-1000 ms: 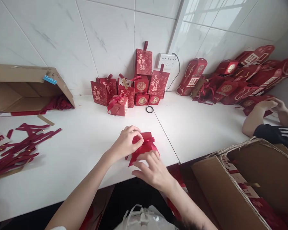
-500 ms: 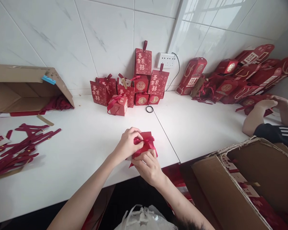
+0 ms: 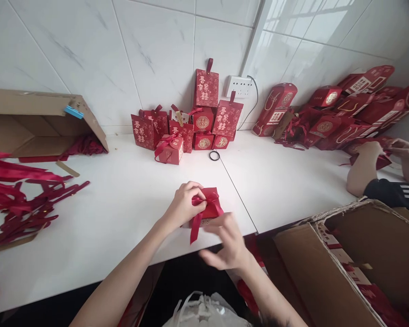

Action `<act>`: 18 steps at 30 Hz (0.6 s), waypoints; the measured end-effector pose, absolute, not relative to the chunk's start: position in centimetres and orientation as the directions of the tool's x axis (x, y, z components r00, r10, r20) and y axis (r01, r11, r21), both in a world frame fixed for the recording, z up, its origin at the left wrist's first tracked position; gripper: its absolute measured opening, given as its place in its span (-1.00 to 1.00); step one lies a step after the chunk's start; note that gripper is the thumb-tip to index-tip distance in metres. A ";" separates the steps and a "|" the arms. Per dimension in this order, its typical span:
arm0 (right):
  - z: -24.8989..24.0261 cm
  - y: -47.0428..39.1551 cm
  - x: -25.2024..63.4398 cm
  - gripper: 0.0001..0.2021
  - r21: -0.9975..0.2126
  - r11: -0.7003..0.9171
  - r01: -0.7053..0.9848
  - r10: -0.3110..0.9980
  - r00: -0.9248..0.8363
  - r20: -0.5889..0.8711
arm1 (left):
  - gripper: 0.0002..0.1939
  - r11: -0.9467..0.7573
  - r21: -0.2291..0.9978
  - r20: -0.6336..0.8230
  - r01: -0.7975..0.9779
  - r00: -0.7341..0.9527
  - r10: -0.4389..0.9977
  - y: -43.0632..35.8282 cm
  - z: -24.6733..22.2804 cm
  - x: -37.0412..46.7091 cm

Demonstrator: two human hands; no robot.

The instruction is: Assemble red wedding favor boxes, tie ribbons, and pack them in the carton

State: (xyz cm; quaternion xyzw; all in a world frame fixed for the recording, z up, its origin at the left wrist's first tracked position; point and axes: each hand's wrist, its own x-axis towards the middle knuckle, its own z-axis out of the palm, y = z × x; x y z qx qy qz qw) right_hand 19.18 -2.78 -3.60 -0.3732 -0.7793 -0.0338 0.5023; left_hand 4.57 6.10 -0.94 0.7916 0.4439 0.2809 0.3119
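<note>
A small red gift box (image 3: pixel 211 192) lies near the front edge of the white table. Across its top runs a red ribbon (image 3: pixel 195 229) tied in a bow, one tail hanging down the near side. My left hand (image 3: pixel 188 203) is pinching the bow's left loop between thumb and fingers. Just off the box's near right corner is my right hand (image 3: pixel 226 240), slightly blurred, its fingers spread and nothing in them.
Finished-looking red boxes (image 3: pixel 202 122) and a black ring (image 3: pixel 214 156) are at the back. An open carton (image 3: pixel 303 254) stands right, near a co-worker's hands (image 3: pixel 404 152). Another carton (image 3: pixel 41 102), maroon straps (image 3: pixel 37 218) and red ribbons (image 3: pixel 17 172) are at left.
My right hand has let go of the bow and drawn back toward me, opening its fingers. A ribbon tail now hangs visibly. A bunch of red ribbons has come into view at left.
</note>
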 end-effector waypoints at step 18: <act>-2.8 -2.5 23.4 -0.65 -0.934 -0.174 0.312 0.980 -0.041 -0.196 | -0.95 -0.398 0.770 0.158 0.498 0.456 0.876 6.3 -1.2 4.5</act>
